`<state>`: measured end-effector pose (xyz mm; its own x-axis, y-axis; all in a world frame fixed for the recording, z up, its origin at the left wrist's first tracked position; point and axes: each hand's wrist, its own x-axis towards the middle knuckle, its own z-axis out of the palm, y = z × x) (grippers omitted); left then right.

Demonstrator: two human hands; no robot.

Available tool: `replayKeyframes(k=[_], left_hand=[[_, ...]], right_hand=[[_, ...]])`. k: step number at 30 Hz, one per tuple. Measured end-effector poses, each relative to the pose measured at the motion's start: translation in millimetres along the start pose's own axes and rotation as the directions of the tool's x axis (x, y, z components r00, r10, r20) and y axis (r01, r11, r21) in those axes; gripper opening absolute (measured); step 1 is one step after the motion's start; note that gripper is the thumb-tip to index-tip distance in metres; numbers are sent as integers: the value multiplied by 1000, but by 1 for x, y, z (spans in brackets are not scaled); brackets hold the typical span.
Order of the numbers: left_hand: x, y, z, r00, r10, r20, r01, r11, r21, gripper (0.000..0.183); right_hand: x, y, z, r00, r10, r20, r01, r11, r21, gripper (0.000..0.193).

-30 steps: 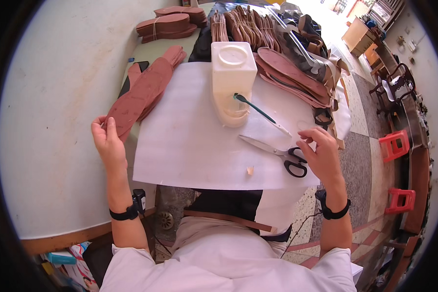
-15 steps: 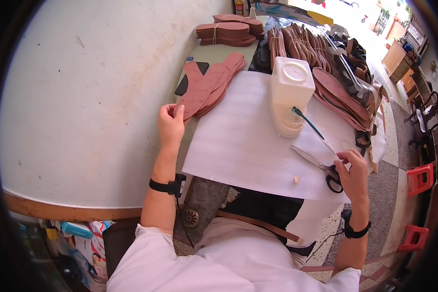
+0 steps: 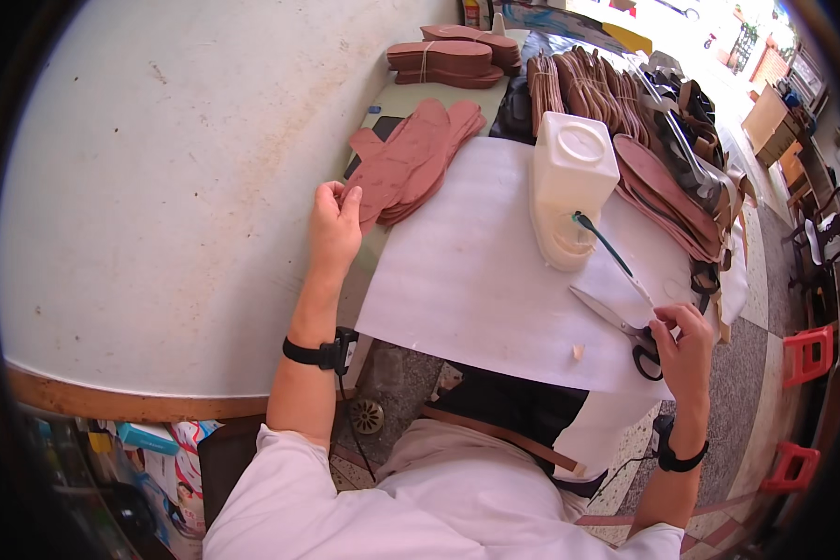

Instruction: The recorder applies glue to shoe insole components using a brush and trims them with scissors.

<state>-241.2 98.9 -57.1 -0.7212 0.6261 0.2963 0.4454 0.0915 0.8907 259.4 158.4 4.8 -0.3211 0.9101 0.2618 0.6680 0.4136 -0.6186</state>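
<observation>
My left hand (image 3: 334,229) pinches the near end of a reddish-brown insole-shaped piece (image 3: 397,168), the top one of a fanned pile. Its far end still rests over the other pieces. In my right hand (image 3: 684,350) is the thin pale handle of a brush (image 3: 614,252), held between thumb and fingers. The brush's dark teal end reaches into the opening of a cream plastic glue bottle (image 3: 574,173), which stands on the white sheet. Black-handled scissors (image 3: 611,314) lie open beside my right hand, below the brush.
Banded stacks of insole pieces (image 3: 448,62) lie at the far left, with more bundles (image 3: 583,89) behind the bottle. Loose soles (image 3: 667,196) sit at the right. A dark phone (image 3: 356,165) is partly under the pile. A small scrap (image 3: 578,353) lies near the sheet's front edge.
The top piece has shifted slightly left on the pile with my left hand. My right hand keeps the brush in the bottle's opening. The whole view has moved a little.
</observation>
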Motion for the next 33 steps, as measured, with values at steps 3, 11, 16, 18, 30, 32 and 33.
replayKeyframes(k=[3,11,16,18,30,32,33], left_hand=[[7,-15,5,998,-45,54,54,982,-180,28],[9,-13,11,983,-134,129,168,936,-310,23],[11,-10,12,969,-180,170,241,841,-484,22],[12,-10,13,980,-140,144,194,842,-503,21],[13,9,18,968,-28,248,147,866,-477,19],[10,18,22,977,27,212,52,932,-358,20],[9,20,21,981,65,183,-15,965,-260,20]], right_hand=[[-3,2,-1,1000,-8,-13,8,1000,-11,12],[-9,-6,-8,999,48,-19,-49,998,-28,11],[-15,-8,-7,999,40,-26,-41,999,-22,10],[-15,-7,-7,999,28,-24,-29,999,-28,9],[-22,-12,-10,997,66,-30,-66,997,-27,11],[-24,-12,-11,997,66,-25,-67,997,-31,11],[-25,-11,-11,998,60,-21,-61,997,-36,11]])
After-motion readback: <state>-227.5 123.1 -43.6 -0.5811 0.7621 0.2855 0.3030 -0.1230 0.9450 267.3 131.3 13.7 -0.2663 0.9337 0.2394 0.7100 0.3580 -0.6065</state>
